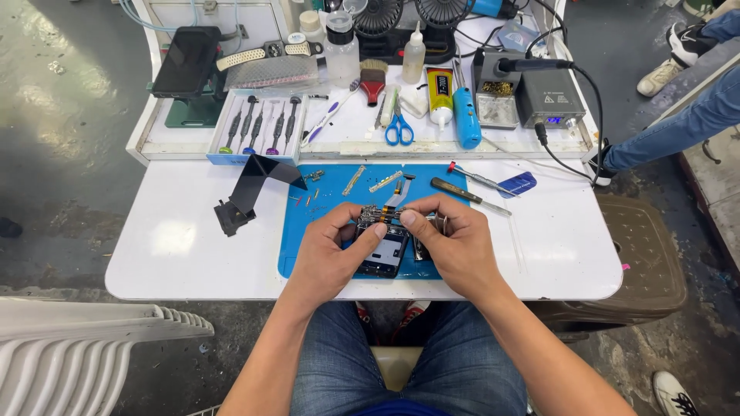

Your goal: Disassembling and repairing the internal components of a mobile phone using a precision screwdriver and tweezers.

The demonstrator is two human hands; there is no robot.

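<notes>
— Denim knees [401, 362] nearest us, then both hands over the near edge of the blue mat [297, 239]. What have they got?

— An opened phone [383, 245], dark, its insides facing up, lying at about six o'clock on the mat. The left hand [327, 254] is curled round its left edge, thumb pressed down on the top end. The right hand [455, 243] is closed in a pinch, thumb and forefinger meeting over the small copper-coloured parts at the top of the phone; whether anything is actually held between those fingertips I cannot tell.

— How would it handle?

— Light and stiff in the frame, I'd judge, but fragile inside: thin ribbons and tiny connectors. Best held by the side rails, as the left hand does, never by the exposed board.

— And further out?

— At twelve o'clock from the hands, loose metal brackets [385, 182] lie on the mat. At ten o'clock, a folded black strip [250, 189] on the white table [169, 254]. At two o'clock, a thin tool [469, 196] and a small blue pick [518, 184].

— Beyond that?

— On the raised shelf: a case of screwdrivers [258, 127] at eleven, blue-handled scissors [398, 131] at twelve, a soldering station [549, 96] at one.
</notes>
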